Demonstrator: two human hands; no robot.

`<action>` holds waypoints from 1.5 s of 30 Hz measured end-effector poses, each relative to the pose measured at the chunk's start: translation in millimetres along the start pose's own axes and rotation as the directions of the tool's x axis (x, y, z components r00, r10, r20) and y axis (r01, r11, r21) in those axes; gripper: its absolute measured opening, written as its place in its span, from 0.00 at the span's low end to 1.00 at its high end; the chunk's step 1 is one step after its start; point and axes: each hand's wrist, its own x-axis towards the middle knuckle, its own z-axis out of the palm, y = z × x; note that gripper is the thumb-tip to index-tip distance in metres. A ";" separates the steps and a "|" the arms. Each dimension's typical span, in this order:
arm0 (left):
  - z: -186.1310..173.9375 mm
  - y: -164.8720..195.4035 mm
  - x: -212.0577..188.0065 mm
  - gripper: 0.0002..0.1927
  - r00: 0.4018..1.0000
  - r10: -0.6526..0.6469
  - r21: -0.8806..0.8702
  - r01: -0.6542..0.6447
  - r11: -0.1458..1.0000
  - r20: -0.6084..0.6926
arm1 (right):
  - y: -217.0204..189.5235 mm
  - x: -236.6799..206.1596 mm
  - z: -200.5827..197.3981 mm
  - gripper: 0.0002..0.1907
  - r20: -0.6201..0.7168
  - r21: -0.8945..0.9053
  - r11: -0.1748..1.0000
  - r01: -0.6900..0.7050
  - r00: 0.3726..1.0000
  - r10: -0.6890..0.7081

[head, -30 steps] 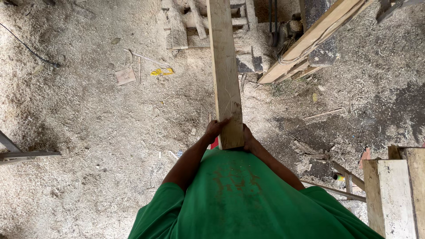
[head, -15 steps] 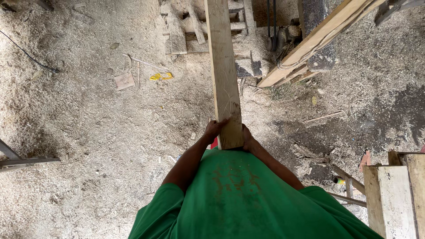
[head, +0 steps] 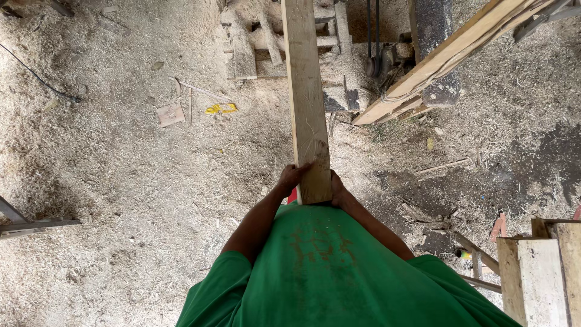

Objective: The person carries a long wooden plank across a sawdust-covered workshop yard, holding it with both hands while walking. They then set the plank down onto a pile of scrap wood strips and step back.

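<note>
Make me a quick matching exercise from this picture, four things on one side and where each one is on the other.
Things:
1. plank
2. yellow scrap
3. left hand
4. slanted beam

Places:
A. upper right, above the ground
B. on the sawdust, left of the plank
C. held in both hands, centre
D. on the plank's left edge

Pairs: 1-C, 2-B, 3-D, 4-A

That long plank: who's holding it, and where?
Both hands grip the plank at its near end, against the green shirt: left hand on its left edge, right hand on its right edge.
</note>
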 end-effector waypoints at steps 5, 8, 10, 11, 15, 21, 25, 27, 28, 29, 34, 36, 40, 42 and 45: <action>-4.5 9.3 5.0 0.38 0.999 -0.030 0.040 0.031 0.999 -0.016 | -6.9 8.7 0.3 0.34 -0.074 -0.020 1.000 -0.016 0.997 0.014; -7.3 16.1 10.9 0.38 1.000 0.003 0.028 -0.002 1.000 -0.011 | -12.9 15.5 0.9 0.34 -0.069 -0.018 1.000 -0.016 0.997 0.015; -8.4 19.1 14.1 0.38 1.000 -0.015 0.051 0.016 0.999 -0.024 | -16.5 18.5 0.5 0.33 -0.065 -0.021 1.000 -0.016 0.998 0.015; -8.8 20.0 15.8 0.38 0.999 -0.026 0.062 0.028 0.998 -0.030 | -18.1 19.9 0.1 0.33 -0.071 -0.027 0.999 -0.018 0.997 0.016; -11.4 23.8 21.8 0.39 0.999 -0.019 0.043 0.020 0.999 -0.034 | -23.9 25.1 0.9 0.33 -0.097 -0.038 0.999 -0.037 0.995 0.033; -14.9 35.2 37.4 0.39 1.000 0.000 0.056 0.000 0.998 -0.005 | -38.5 34.6 6.8 0.33 -0.075 -0.029 1.000 -0.007 0.997 0.005; -16.1 37.9 43.6 0.38 1.000 0.016 0.021 -0.016 1.000 -0.013 | -45.7 37.2 10.5 0.33 -0.115 -0.062 0.998 -0.002 0.993 -0.005; -17.1 43.4 47.0 0.38 1.000 0.009 0.035 -0.008 0.999 -0.016 | -50.8 40.4 12.4 0.33 -0.123 -0.074 0.997 0.001 0.992 -0.010; -18.2 46.5 48.6 0.39 1.000 -0.005 0.061 0.007 0.998 -0.021 | -52.9 42.7 13.2 0.33 -0.128 -0.065 0.998 -0.001 0.992 -0.008; -19.0 50.2 50.2 0.39 0.999 -0.020 0.087 0.022 0.996 -0.027 | -55.3 45.1 13.6 0.33 -0.133 -0.057 0.998 -0.002 0.991 -0.006; -20.9 66.2 58.1 0.40 1.000 -0.028 0.046 0.028 0.999 -0.013 | -69.5 56.4 13.4 0.33 -0.129 -0.020 0.999 -0.025 0.991 0.022; -20.2 70.7 61.7 0.41 0.999 -0.049 0.038 0.050 0.998 -0.017 | -72.9 59.2 12.1 0.33 -0.144 -0.002 0.999 -0.033 0.989 0.032; -21.3 75.4 69.9 0.39 0.995 -0.100 0.015 0.100 0.995 -0.025 | -78.8 54.7 24.2 0.34 -0.215 -0.043 0.994 -0.099 0.973 0.087; -24.3 75.8 73.6 0.38 0.996 -0.088 0.013 0.089 0.996 -0.008 | -84.2 49.4 34.8 0.34 -0.244 -0.122 0.989 -0.088 0.968 0.056; -26.7 71.3 73.1 0.38 0.995 -0.079 0.003 0.079 0.997 0.053 | -88.1 42.3 45.9 0.38 -0.486 -0.296 0.909 -0.294 0.865 0.122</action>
